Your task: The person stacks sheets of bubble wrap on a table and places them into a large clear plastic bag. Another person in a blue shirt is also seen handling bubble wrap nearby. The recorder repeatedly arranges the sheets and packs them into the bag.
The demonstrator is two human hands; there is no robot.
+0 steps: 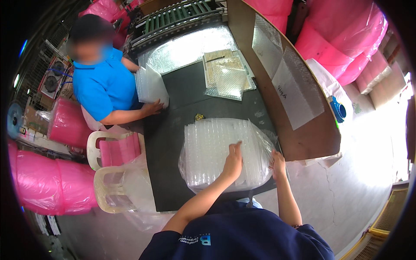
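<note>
Head camera: at the near end of the black rectangular table (164, 160) sits a bulky row of translucent bubble-wrap pieces (206, 154) inside a clear plastic bag (264, 141). The left hand (234, 164) is over the pieces, its grip impossible to tell; the right hand (278, 164), by the table's right edge, pinches the bag. Beyond the table's left edge, a blue-shirted co-worker (99, 84) holds translucent sheets (149, 86).
</note>
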